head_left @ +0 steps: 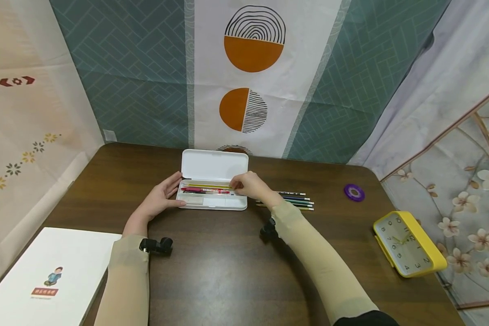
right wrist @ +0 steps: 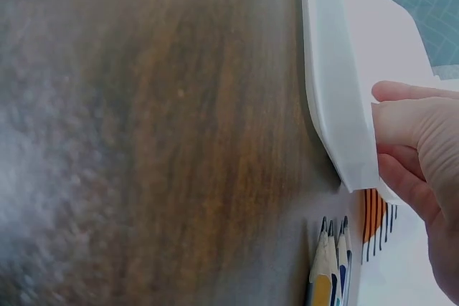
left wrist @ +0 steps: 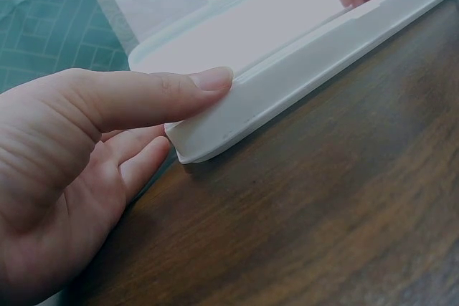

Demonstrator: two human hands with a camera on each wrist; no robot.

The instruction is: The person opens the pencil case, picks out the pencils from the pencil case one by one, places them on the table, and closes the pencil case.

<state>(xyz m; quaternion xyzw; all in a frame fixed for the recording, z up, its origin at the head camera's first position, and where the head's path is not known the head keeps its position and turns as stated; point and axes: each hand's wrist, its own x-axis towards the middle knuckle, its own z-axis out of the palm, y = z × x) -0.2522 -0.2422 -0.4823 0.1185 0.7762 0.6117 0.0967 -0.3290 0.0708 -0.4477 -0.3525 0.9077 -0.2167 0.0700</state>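
A white pencil case (head_left: 214, 203) lies with its lid (head_left: 214, 164) raised at the back. Inside are yellow pencils (head_left: 208, 185), a red pen (head_left: 205, 190) and a whitish block (head_left: 193, 199). My left hand (head_left: 163, 194) holds the case's left end, with the thumb along the front wall in the left wrist view. Over the right part of the case, my right hand (head_left: 252, 186) has curled fingers around the end of a yellow pencil. Those fingertips are partly hidden by the case wall in the right wrist view. Several pencils (head_left: 295, 199) lie just right of the case.
Further right on the brown table (head_left: 212, 271) lie a purple ring-shaped roll (head_left: 354, 192) and a yellow clock (head_left: 407, 244). A white book or box (head_left: 53, 271) occupies the left front. A patterned curtain (head_left: 146, 81) hangs behind the table.
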